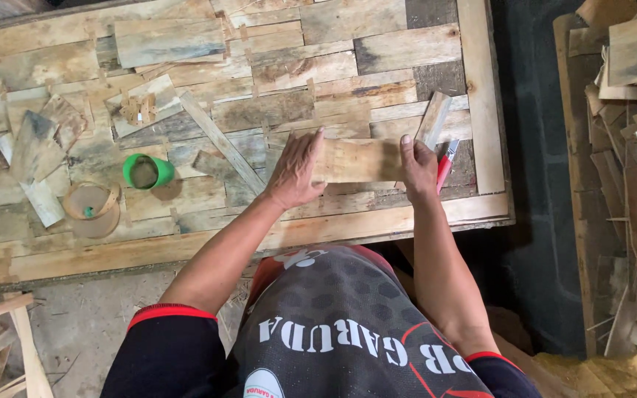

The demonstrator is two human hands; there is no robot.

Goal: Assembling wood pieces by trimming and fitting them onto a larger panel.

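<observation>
Leftmost, a tape roll (91, 201) lies flat on the table (186, 247), with loose veneer scraps (35, 147) above it. Just right of the roll stands a green cup (147, 171), open side up. A thin strip (219, 140) runs diagonally across the patchwork of wood pieces that covers the table top. Next comes the left hand (294, 171), palm down, fingers (311, 144) spread and pressing on the left end of a pale wood piece (359, 160). This piece lies flat near the table's front right corner, between both hands. The right hand (419, 166) rests flat on its right end, fingers together. Just beside that hand lies a red knife (445, 166), and a narrow slat (433, 118) leans above it. Far right, well apart from the table, wood offcuts (628, 110) are stacked.
</observation>
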